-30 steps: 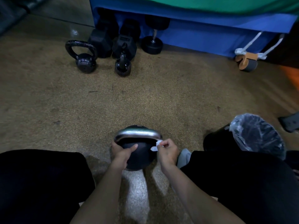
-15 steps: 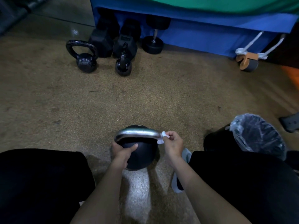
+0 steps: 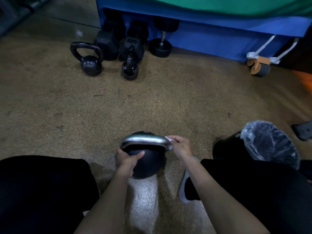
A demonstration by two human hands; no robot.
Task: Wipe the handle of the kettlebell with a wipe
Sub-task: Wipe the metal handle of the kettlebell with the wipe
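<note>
A black kettlebell (image 3: 148,163) with a shiny steel handle (image 3: 143,140) stands on the floor between my knees. My left hand (image 3: 128,158) grips the ball's near left side, thumb across its front. My right hand (image 3: 181,146) pinches a small white wipe (image 3: 168,143) against the right end of the handle, where it bends down. Most of the wipe is hidden by my fingers.
A black bin with a clear liner (image 3: 270,143) stands at my right knee. Two small kettlebells (image 3: 91,62) (image 3: 130,68) and dumbbells (image 3: 160,46) sit by a blue mat (image 3: 211,38) at the back. An ab wheel (image 3: 258,65) lies far right. My legs flank the kettlebell.
My right hand with the wipe has moved from under the handle's right end up and outward onto its right bend. The left hand has kept its hold on the ball.
</note>
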